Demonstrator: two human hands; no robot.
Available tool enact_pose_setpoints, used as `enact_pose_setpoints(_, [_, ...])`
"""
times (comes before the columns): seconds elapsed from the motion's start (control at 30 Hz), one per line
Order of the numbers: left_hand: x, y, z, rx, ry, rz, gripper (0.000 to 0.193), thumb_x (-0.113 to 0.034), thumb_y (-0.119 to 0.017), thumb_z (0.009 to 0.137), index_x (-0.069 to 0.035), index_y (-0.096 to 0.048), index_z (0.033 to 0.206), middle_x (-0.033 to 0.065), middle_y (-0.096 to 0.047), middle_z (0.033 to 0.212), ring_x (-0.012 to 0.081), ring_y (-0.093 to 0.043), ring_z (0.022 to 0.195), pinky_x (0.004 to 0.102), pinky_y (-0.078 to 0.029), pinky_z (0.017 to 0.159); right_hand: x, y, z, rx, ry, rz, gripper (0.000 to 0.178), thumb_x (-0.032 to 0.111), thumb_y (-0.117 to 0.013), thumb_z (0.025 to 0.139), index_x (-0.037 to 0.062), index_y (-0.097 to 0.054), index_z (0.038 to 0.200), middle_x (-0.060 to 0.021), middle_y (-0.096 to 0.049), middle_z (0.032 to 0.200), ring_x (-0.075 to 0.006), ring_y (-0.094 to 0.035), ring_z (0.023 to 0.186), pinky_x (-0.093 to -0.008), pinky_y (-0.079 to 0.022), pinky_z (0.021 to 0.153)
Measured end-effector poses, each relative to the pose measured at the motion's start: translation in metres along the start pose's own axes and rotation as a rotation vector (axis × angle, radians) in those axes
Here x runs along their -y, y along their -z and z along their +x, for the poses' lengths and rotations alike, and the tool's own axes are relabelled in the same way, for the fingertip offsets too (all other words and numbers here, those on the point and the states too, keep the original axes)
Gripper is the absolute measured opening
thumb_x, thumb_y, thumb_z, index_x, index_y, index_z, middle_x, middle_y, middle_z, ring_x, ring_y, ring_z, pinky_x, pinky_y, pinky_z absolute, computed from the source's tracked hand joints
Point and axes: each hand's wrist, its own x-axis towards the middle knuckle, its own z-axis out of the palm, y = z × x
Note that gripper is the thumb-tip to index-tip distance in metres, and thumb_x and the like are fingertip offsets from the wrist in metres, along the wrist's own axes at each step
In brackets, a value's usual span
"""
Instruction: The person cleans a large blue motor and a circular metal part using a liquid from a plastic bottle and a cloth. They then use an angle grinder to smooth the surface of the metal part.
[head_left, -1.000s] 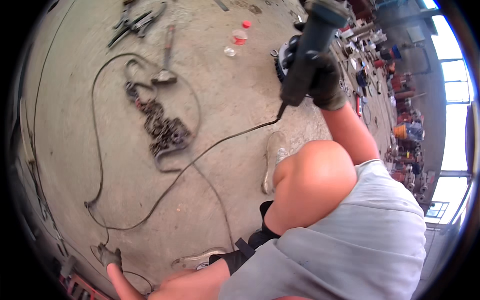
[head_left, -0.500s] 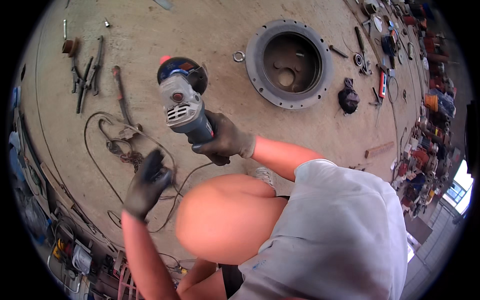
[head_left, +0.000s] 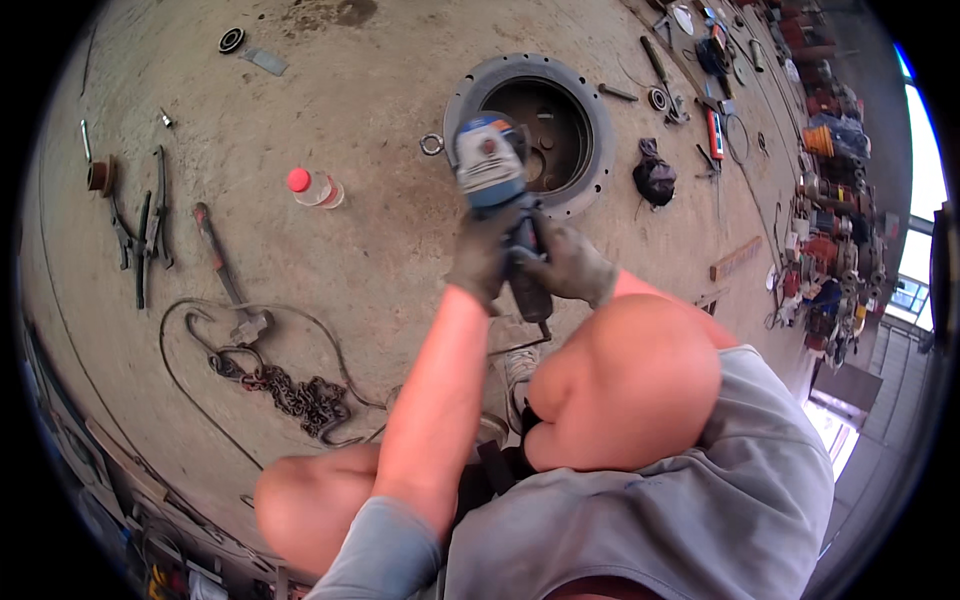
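An angle grinder (head_left: 492, 178) with a grey gear head and dark body is held over the near left rim of a round grey metal housing (head_left: 470, 90). My gloved left hand (head_left: 484, 254) is closed round the grinder just behind its head. My gloved right hand (head_left: 572, 266) grips the body farther back, where the cord leaves it. The grinder's head is slightly blurred, and I cannot tell whether its disc touches the rim. Bolt holes run round the housing's flange, and its hollow middle is partly covered by the grinder. A lifting eye (head_left: 432, 144) sits at its left.
A clear bottle with a red cap (head_left: 318, 188) lies left of the housing. Farther left are a hammer (head_left: 222, 262), a puller (head_left: 145, 225) and a rusty chain (head_left: 300, 398). The cord loops near my feet. A black bag (head_left: 654, 178) and tools lie to the right.
The grinder has moved right, from beside the housing to over its rim. My left hand, free before, has taken hold of it too. The view has shifted, and the whole bottle now shows.
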Motion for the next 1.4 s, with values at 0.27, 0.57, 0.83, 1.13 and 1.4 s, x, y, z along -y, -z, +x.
enact_pose_setpoints(0.27, [0.072,-0.05,0.0,-0.078,-0.13,0.361,0.036,-0.018,-0.086,0.088,0.001,-0.071,0.114,0.0097,-0.077,0.098,0.019,-0.075,0.083,0.0337,-0.06,0.077,-0.065,-0.031,-0.114,-0.3,0.394,-0.125,0.111,0.034,-0.096,0.076,-0.0106,-0.036,0.158,-0.0264,-0.069,0.117,-0.0417,-0.074,0.093,-0.0492,-0.06,0.08])
enact_pose_setpoints(0.57, [0.101,-0.057,0.0,-0.241,0.064,0.372,0.024,-0.013,-0.082,0.093,-0.001,-0.067,0.107,0.007,-0.074,0.083,0.0166,-0.071,0.069,0.0327,-0.057,0.063,-0.132,-0.032,-0.15,-0.125,0.465,-0.1,0.106,0.017,-0.091,0.069,-0.0108,-0.039,0.158,-0.0241,-0.07,0.106,-0.038,-0.07,0.081,-0.0465,-0.058,0.068])
enact_pose_setpoints(0.83, [0.125,-0.051,0.009,-0.32,-0.057,0.323,0.021,-0.016,-0.082,0.094,-0.002,-0.069,0.104,0.0073,-0.073,0.083,0.0162,-0.071,0.071,0.0318,-0.058,0.064,-0.148,-0.015,-0.136,-0.071,0.494,-0.023,0.106,0.016,-0.09,0.07,-0.01,-0.039,0.158,-0.027,-0.069,0.113,-0.0396,-0.072,0.09,-0.0466,-0.06,0.074])
enact_pose_setpoints(1.13, [0.139,-0.04,-0.008,-0.226,0.133,0.329,0.048,-0.014,-0.089,0.087,0.001,-0.065,0.125,0.0085,-0.076,0.109,0.0172,-0.074,0.095,0.0327,-0.06,0.084,-0.143,-0.005,-0.089,0.455,-0.286,0.753,0.072,0.023,-0.091,0.078,0.0,-0.059,0.137,-0.0112,-0.072,0.105,-0.0188,-0.07,0.087,-0.0361,-0.059,0.076])
enact_pose_setpoints(1.4, [0.158,-0.01,-0.022,-0.206,0.199,0.468,0.04,-0.022,-0.087,0.088,0.001,-0.073,0.118,0.0109,-0.079,0.108,0.0184,-0.076,0.096,0.0363,-0.061,0.085,-0.135,-0.029,-0.079,0.461,-0.437,0.565,0.037,0.025,-0.086,0.081,0.0034,-0.07,0.106,-0.0043,-0.071,0.072,-0.0129,-0.068,0.062,-0.0342,-0.056,0.059])
